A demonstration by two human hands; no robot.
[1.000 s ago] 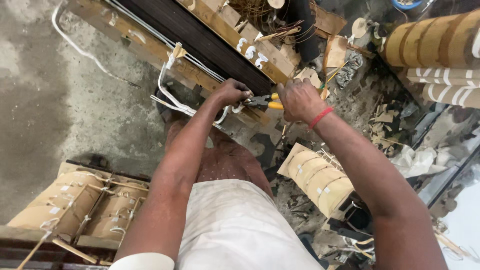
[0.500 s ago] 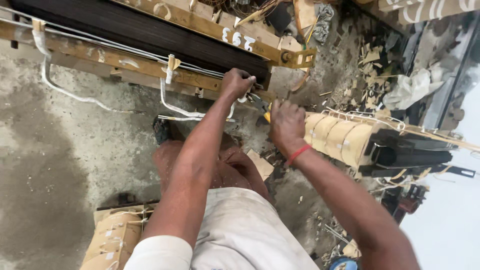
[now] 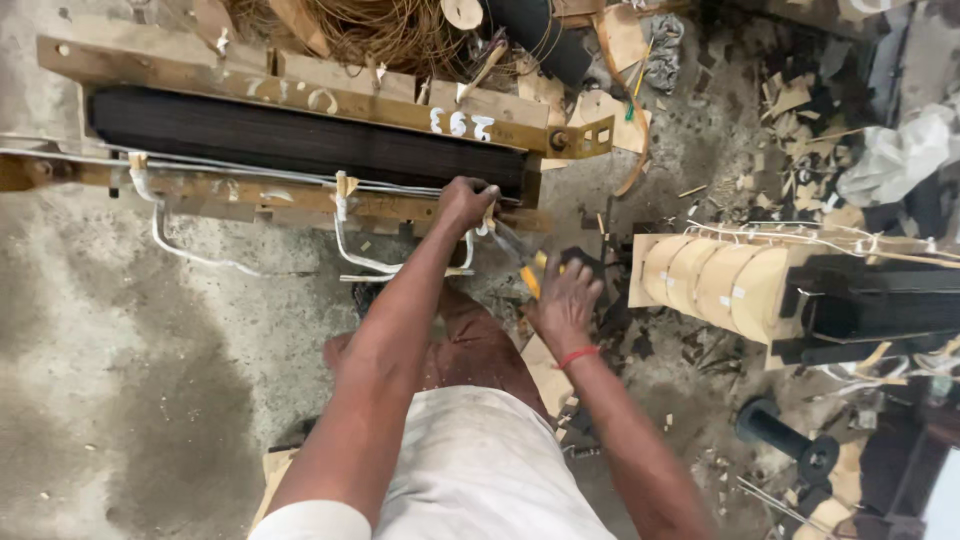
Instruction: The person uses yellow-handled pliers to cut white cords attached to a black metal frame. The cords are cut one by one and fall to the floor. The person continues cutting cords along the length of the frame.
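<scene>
- The left hand [image 3: 465,203] is seen clenched around the end of a white insulated lead [image 3: 470,250] at the lower edge of a long black laminated core [image 3: 300,140], which lies on the concrete floor [image 3: 120,380] clamped between yellowed metal rails [image 3: 330,100].
- The right hand [image 3: 567,300] is closed on the yellow handles of a pair of pliers [image 3: 525,262], whose nose points up toward the left hand (whether the nose actually bites the lead cannot be told, as the fingers hide the meeting point).
- Further white leads [image 3: 180,250] are looped out from under the core to the left, taped to the rail at intervals.
- A second core carrying tan paper-wrapped coils [image 3: 710,285] rests just to the right, with scraps of insulating paper [image 3: 800,100] and a tangle of copper wire [image 3: 390,35] scattered behind.
- A slip is judged the main risk: the plier nose sits very near the left fingers, so a sudden release of the lead could drive the tool into them.
- A hard pull could also nick or tear the white insulation, since the lead is bent sharply where it leaves the rail.
- The footing may be compromised by the loose debris around the crouched knee [image 3: 470,345], and balance could be lost if the lead gives way at once.
</scene>
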